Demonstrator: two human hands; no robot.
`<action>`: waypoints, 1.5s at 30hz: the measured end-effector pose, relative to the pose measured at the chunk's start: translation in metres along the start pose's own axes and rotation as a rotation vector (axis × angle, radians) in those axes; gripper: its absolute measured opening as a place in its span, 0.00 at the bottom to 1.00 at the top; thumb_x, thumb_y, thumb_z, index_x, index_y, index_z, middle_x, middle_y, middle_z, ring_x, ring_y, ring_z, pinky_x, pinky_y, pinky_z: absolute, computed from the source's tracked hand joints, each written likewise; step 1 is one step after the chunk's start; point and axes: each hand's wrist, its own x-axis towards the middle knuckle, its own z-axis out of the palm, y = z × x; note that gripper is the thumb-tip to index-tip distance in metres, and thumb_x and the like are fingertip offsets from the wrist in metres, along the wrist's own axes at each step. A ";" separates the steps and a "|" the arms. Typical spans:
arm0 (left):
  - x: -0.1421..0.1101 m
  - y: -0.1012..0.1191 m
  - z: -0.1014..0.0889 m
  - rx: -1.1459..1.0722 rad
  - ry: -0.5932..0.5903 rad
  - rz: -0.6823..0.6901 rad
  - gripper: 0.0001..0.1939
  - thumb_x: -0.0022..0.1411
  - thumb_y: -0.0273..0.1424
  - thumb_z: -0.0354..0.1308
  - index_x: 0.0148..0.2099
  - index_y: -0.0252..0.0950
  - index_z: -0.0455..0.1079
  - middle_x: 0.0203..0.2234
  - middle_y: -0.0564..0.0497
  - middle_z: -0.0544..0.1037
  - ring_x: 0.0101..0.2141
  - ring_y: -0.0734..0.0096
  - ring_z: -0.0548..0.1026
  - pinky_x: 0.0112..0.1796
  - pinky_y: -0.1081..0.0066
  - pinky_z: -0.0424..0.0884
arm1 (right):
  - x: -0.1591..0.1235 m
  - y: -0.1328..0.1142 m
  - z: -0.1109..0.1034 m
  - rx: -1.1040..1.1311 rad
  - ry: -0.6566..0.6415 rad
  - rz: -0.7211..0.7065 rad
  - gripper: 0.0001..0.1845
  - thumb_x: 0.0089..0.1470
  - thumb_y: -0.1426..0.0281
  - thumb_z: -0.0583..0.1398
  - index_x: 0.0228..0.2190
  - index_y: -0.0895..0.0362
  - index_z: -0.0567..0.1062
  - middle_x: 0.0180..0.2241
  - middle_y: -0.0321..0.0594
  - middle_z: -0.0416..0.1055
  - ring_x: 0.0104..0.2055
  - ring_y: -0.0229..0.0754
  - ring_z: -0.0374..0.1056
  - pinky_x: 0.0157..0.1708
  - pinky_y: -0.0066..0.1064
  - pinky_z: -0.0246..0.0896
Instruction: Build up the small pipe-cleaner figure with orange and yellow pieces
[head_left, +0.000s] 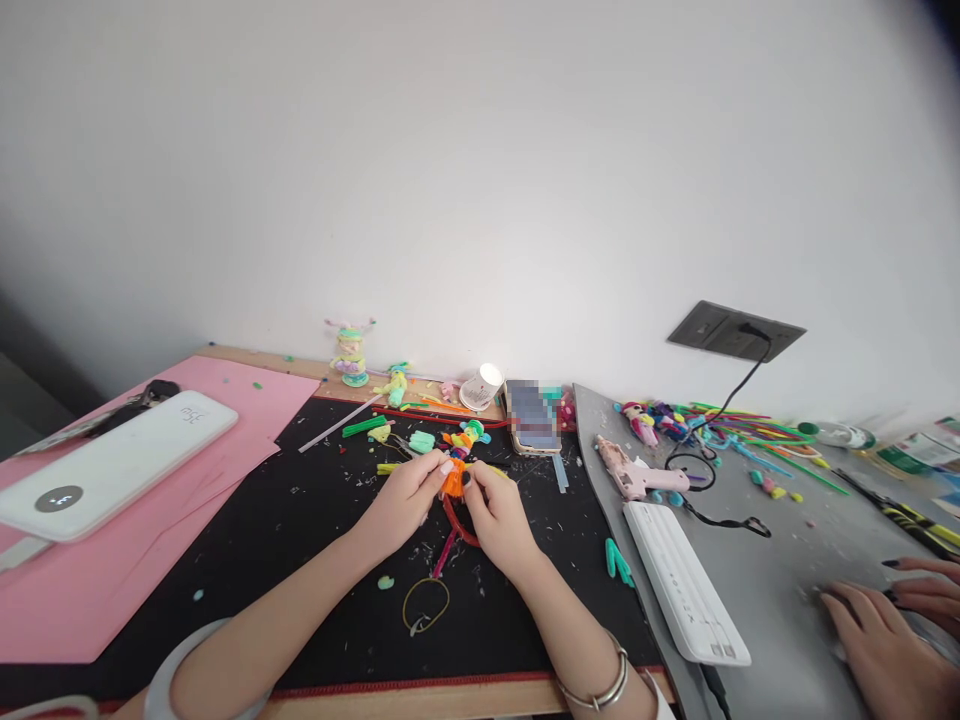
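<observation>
My left hand [405, 500] and my right hand [499, 515] meet over the black mat [300, 560], both pinched on a small orange pipe-cleaner figure [454, 478]. A red pipe-cleaner loop [456, 530] hangs from the figure between my hands. Just behind it stands another small figure in orange, green and blue [465, 438]. A thin yellow wire ring [426, 605] lies on the mat close to my wrists.
A white power bank [112, 462] rests on pink paper [90, 590] at left. A phone [534, 416], pink glue gun [637, 475], white keyboard [686, 585] and several coloured pipe cleaners [750, 430] lie right. Another person's hands [892, 625] rest at far right.
</observation>
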 end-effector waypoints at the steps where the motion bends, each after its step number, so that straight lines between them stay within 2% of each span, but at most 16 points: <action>1: 0.000 0.000 0.000 0.002 -0.001 0.001 0.16 0.66 0.41 0.41 0.31 0.38 0.61 0.14 0.61 0.56 0.16 0.77 0.57 0.22 0.74 0.55 | 0.000 0.000 0.000 -0.001 0.000 0.003 0.11 0.58 0.72 0.47 0.24 0.56 0.60 0.21 0.31 0.56 0.24 0.34 0.51 0.26 0.27 0.44; 14: -0.001 0.001 -0.001 0.028 0.035 -0.016 0.19 0.66 0.41 0.40 0.25 0.38 0.53 0.12 0.60 0.58 0.16 0.75 0.59 0.23 0.73 0.57 | 0.000 0.001 0.001 -0.024 0.015 -0.003 0.12 0.58 0.73 0.47 0.22 0.56 0.57 0.20 0.30 0.54 0.23 0.34 0.50 0.25 0.26 0.44; 21: -0.001 0.000 -0.002 0.017 0.077 -0.032 0.21 0.66 0.44 0.38 0.25 0.38 0.55 0.11 0.59 0.58 0.16 0.73 0.60 0.23 0.72 0.58 | 0.001 0.000 -0.001 -0.034 0.010 -0.003 0.12 0.58 0.72 0.47 0.22 0.56 0.58 0.20 0.31 0.55 0.23 0.35 0.51 0.25 0.26 0.46; 25: -0.001 -0.001 -0.003 -0.016 0.107 -0.025 0.21 0.65 0.44 0.38 0.28 0.37 0.61 0.16 0.57 0.64 0.16 0.76 0.61 0.22 0.72 0.59 | 0.001 0.000 -0.001 -0.034 0.006 0.004 0.12 0.58 0.72 0.47 0.23 0.55 0.58 0.20 0.30 0.54 0.23 0.35 0.51 0.26 0.26 0.46; 30: 0.001 0.000 -0.007 0.012 0.226 -0.043 0.18 0.65 0.43 0.40 0.34 0.37 0.64 0.23 0.55 0.66 0.16 0.77 0.62 0.20 0.73 0.60 | 0.000 0.002 -0.001 -0.035 0.007 0.014 0.12 0.58 0.72 0.47 0.22 0.55 0.56 0.20 0.30 0.53 0.23 0.35 0.50 0.25 0.26 0.45; 34: 0.000 0.005 -0.010 0.127 0.314 0.006 0.14 0.63 0.41 0.44 0.34 0.37 0.62 0.23 0.56 0.65 0.20 0.75 0.62 0.23 0.74 0.59 | 0.000 0.002 -0.001 -0.050 0.008 0.004 0.12 0.58 0.72 0.47 0.22 0.55 0.56 0.20 0.30 0.53 0.23 0.34 0.50 0.25 0.26 0.45; 37: -0.001 0.006 -0.009 0.234 0.220 0.105 0.13 0.64 0.39 0.43 0.31 0.37 0.60 0.22 0.56 0.63 0.23 0.74 0.61 0.26 0.73 0.58 | 0.000 0.002 -0.001 -0.078 0.009 -0.021 0.12 0.58 0.73 0.47 0.22 0.55 0.56 0.20 0.30 0.54 0.23 0.35 0.50 0.25 0.26 0.45; 40: -0.002 0.005 -0.008 0.323 0.107 0.137 0.15 0.65 0.37 0.40 0.28 0.38 0.57 0.21 0.56 0.62 0.24 0.72 0.61 0.27 0.72 0.58 | 0.000 0.001 0.000 -0.107 0.001 -0.056 0.11 0.57 0.74 0.47 0.23 0.55 0.57 0.21 0.31 0.55 0.24 0.35 0.51 0.26 0.27 0.45; 45: -0.002 0.002 -0.005 0.421 0.081 0.106 0.16 0.66 0.38 0.38 0.27 0.38 0.54 0.21 0.55 0.64 0.24 0.70 0.63 0.28 0.71 0.57 | 0.000 0.000 0.001 -0.133 -0.032 -0.091 0.11 0.57 0.75 0.47 0.23 0.55 0.58 0.21 0.32 0.56 0.24 0.36 0.51 0.26 0.27 0.46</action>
